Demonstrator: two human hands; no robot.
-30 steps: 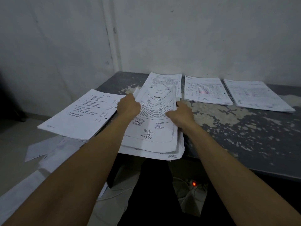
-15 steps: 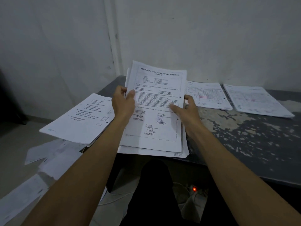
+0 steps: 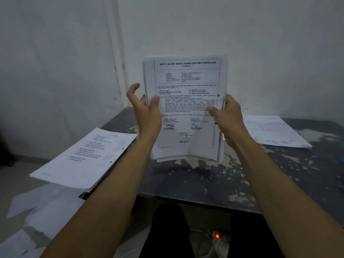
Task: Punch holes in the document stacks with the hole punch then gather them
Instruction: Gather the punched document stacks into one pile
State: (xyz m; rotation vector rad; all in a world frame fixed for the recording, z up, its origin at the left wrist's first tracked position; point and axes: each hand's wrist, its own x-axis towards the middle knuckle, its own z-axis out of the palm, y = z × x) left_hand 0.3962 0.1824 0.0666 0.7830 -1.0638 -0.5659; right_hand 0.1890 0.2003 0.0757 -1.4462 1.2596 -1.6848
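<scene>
Both hands hold one stack (image 3: 186, 101) upright above the desk (image 3: 195, 183), its printed front sheet facing the camera. Left hand (image 3: 147, 112) grips the stack's 9 o'clock edge, thumb pressed on the front sheet, the other fingers curled loosely behind and beside that edge. Right hand (image 3: 226, 118) grips the 3 o'clock edge, thumb on the front, fingers wrapped behind. The stack's bottom edge hangs just above the desk's worn, flaking top; whether it touches cannot be told. Small dark punched holes show along its 3 o'clock margin.

At 8 o'clock from the held stack, a second stack (image 3: 83, 161) lies flat and overhangs the desk's corner. At 3 o'clock, well apart, a third stack (image 3: 273, 133) lies flat near the wall. Loose sheets (image 3: 37, 211) lie on the floor at 7 o'clock. A red light (image 3: 217, 236) glows on the floor at 6 o'clock, under the desk's near edge.
</scene>
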